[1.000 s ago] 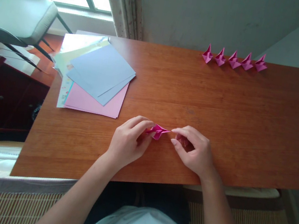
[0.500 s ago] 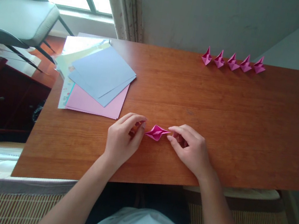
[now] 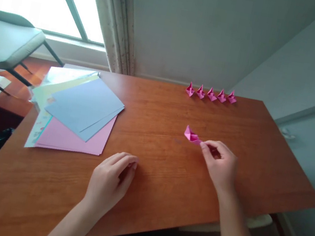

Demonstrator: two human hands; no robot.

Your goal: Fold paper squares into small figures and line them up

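Note:
A small pink folded paper boat [image 3: 192, 136] is pinched at its right tip between the thumb and fingers of my right hand [image 3: 219, 163]. Its other pointed end tilts up to the left, over the middle of the table. My left hand [image 3: 113, 177] rests near the front of the wooden table [image 3: 149, 198], thumb and fingertips together, nothing visible between them. At the far edge stands a row of several similar pink paper boats [image 3: 211, 94], pointed tips upward.
To the left lie blue sheets [image 3: 87, 101] stacked over pink paper [image 3: 74, 138] and patterned packets. A pale chair [image 3: 9, 41] stands beyond the table's left side, near the window. A curtain [image 3: 114, 17] and the wall border the far edge.
My right hand has carried the paper boat forward and to the right, away from my left hand. My left hand has let go of it. The camera view has tilted up.

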